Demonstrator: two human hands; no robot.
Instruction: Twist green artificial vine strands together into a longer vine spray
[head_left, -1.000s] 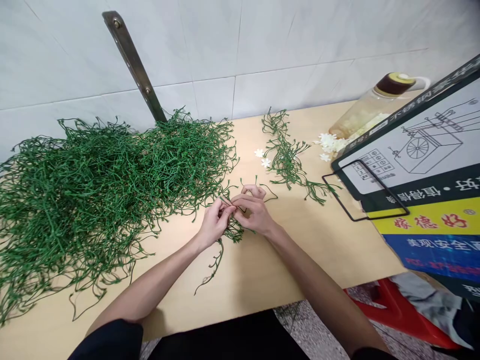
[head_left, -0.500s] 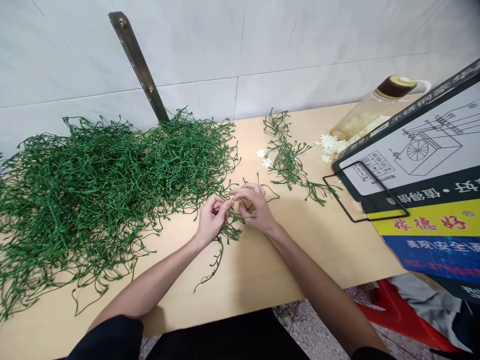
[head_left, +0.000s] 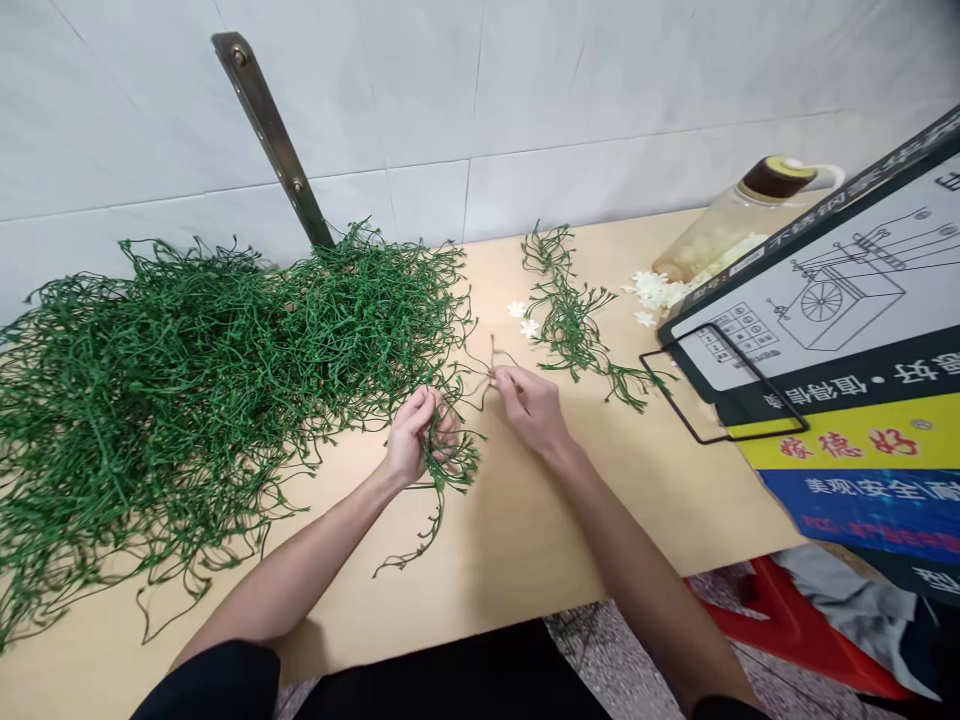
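Observation:
My left hand [head_left: 412, 432] is closed on a small bunch of green stems [head_left: 457, 462], which spreads to its right and trails a strand toward the table's front. My right hand [head_left: 529, 405] pinches a thin, dark green stem [head_left: 481, 372] between thumb and finger, a short way right of the bunch. A big tangled heap of green stems [head_left: 225, 350] covers the left side of the table. Behind my right hand lies a smaller row of green stems [head_left: 574, 315], with two white flower pieces [head_left: 529, 328] beside it.
A pale wooden table [head_left: 420, 610] meets a tiled wall. A metal strip [head_left: 274, 135] leans there. At the right are white flowers [head_left: 656, 290], a clear bottle [head_left: 705, 235], a printed box [head_left: 840, 350] and a black wire frame [head_left: 675, 410]. A red stool [head_left: 795, 630] stands below.
My hands have moved apart; before, their fingertips met over the stems. My right hand now holds a thin stem off to the right, while the bunch stays in my left hand. The view shifted slightly.

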